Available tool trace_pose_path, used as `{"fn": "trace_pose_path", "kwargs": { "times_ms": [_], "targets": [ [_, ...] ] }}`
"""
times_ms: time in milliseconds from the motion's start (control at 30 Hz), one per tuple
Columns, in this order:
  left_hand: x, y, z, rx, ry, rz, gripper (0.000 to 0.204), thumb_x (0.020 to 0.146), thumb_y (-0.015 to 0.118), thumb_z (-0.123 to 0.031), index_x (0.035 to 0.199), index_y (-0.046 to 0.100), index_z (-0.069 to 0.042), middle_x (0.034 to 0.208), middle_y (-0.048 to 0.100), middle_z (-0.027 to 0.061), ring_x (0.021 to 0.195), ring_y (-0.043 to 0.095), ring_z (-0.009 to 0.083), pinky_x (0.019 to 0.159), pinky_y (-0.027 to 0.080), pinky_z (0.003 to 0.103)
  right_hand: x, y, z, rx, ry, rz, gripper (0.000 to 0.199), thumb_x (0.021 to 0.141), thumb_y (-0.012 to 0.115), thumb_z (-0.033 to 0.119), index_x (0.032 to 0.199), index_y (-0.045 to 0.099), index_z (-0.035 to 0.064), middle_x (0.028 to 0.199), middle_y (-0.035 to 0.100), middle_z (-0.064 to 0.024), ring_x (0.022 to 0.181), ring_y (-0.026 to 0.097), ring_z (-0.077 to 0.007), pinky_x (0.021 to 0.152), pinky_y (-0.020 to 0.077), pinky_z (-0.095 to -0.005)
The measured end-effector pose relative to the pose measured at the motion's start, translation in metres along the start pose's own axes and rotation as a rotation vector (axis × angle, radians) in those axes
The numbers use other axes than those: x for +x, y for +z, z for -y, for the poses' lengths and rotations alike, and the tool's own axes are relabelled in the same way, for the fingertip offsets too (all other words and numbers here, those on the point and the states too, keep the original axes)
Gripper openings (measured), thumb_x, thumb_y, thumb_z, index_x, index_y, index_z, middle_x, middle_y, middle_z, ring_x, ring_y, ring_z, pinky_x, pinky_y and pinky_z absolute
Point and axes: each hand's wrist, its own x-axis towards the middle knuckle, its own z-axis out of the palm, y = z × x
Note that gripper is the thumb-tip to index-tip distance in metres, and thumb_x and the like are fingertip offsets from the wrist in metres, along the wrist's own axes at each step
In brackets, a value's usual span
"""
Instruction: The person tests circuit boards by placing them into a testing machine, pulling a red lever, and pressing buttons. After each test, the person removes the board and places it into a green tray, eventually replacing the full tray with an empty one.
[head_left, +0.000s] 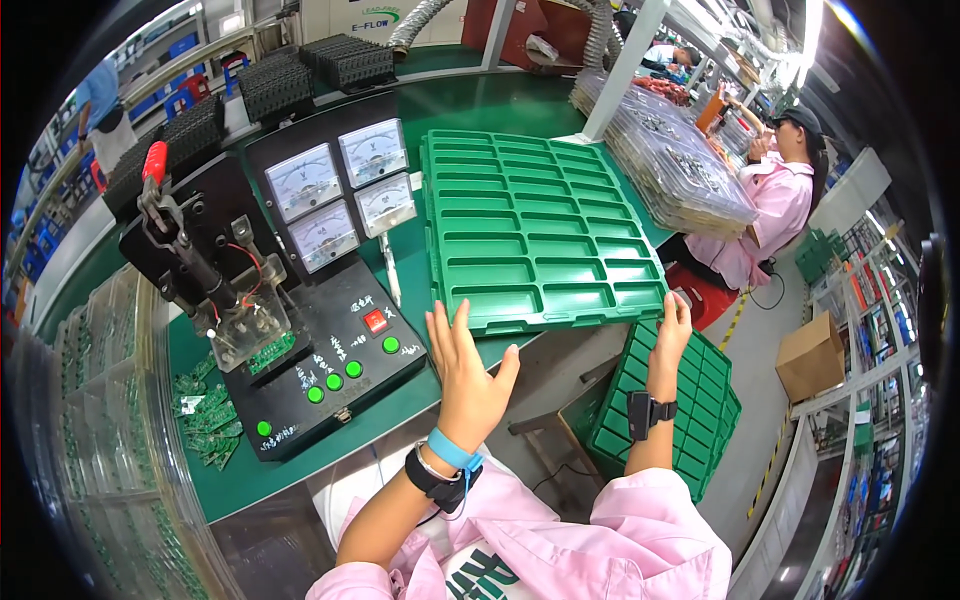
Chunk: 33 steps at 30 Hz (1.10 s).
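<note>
Green multi-compartment plastic tray (pixel 535 240): upper centre of frame, on green bench (pixel 480 100) | left hand (pixel 466 385): centre, fingertips at tray's lower-left corner, thumb spread apart | right hand (pixel 671 338): right of centre, at lower-right corner, grip cannot be told | black analog-meter test fixture (pixel 318 340): left of tray

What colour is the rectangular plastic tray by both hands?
The tray is green, clearest in the head view.

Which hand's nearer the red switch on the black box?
Left. The left hand is right of the red switch, by the near edge of the green tray; the right hand is farther right, at the tray's near right corner.
</note>
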Motion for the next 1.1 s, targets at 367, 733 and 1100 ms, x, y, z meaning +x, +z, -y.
{"fn": "trace_pose_path", "kwargs": {
  "times_ms": [367,733,1100],
  "targets": [
    [0.002,-0.01,0.002,-0.038,-0.038,0.05,0.089,0.087,0.068,-0.025,0.15,0.013,0.008,0.154,0.015,0.031,0.143,0.022,0.0424,0.117,0.022,0.041,-0.001,0.02,0.003,0.005,-0.111,0.054,0.032,0.096,0.062,0.027,0.112,0.062,-0.0003,0.077,0.05,0.006,0.066,0.037,-0.0029,0.057,0.0282,-0.0205],
    [0.01,-0.013,0.006,-0.031,-0.07,0.109,0.093,0.088,0.067,-0.027,0.15,0.008,0.009,0.155,0.011,0.0323,0.144,0.02,0.0418,0.117,0.022,0.04,0.001,0.014,-0.004,-0.016,-0.076,0.073,0.032,0.097,0.062,0.027,0.112,0.062,-0.001,0.073,0.046,0.0072,0.063,0.035,-0.0028,0.054,0.0263,-0.0213],
    [-0.027,-0.086,0.0,-0.229,0.148,0.451,0.055,0.09,0.063,-0.016,0.139,0.043,0.002,0.148,0.035,0.0242,0.136,0.039,0.0372,0.11,0.034,0.04,0.018,0.014,-0.021,-0.015,-0.057,0.069,0.031,0.097,0.062,0.026,0.113,0.062,-0.0009,0.079,0.052,0.0057,0.066,0.041,-0.0038,0.057,0.0321,-0.0211]
  ]
}}
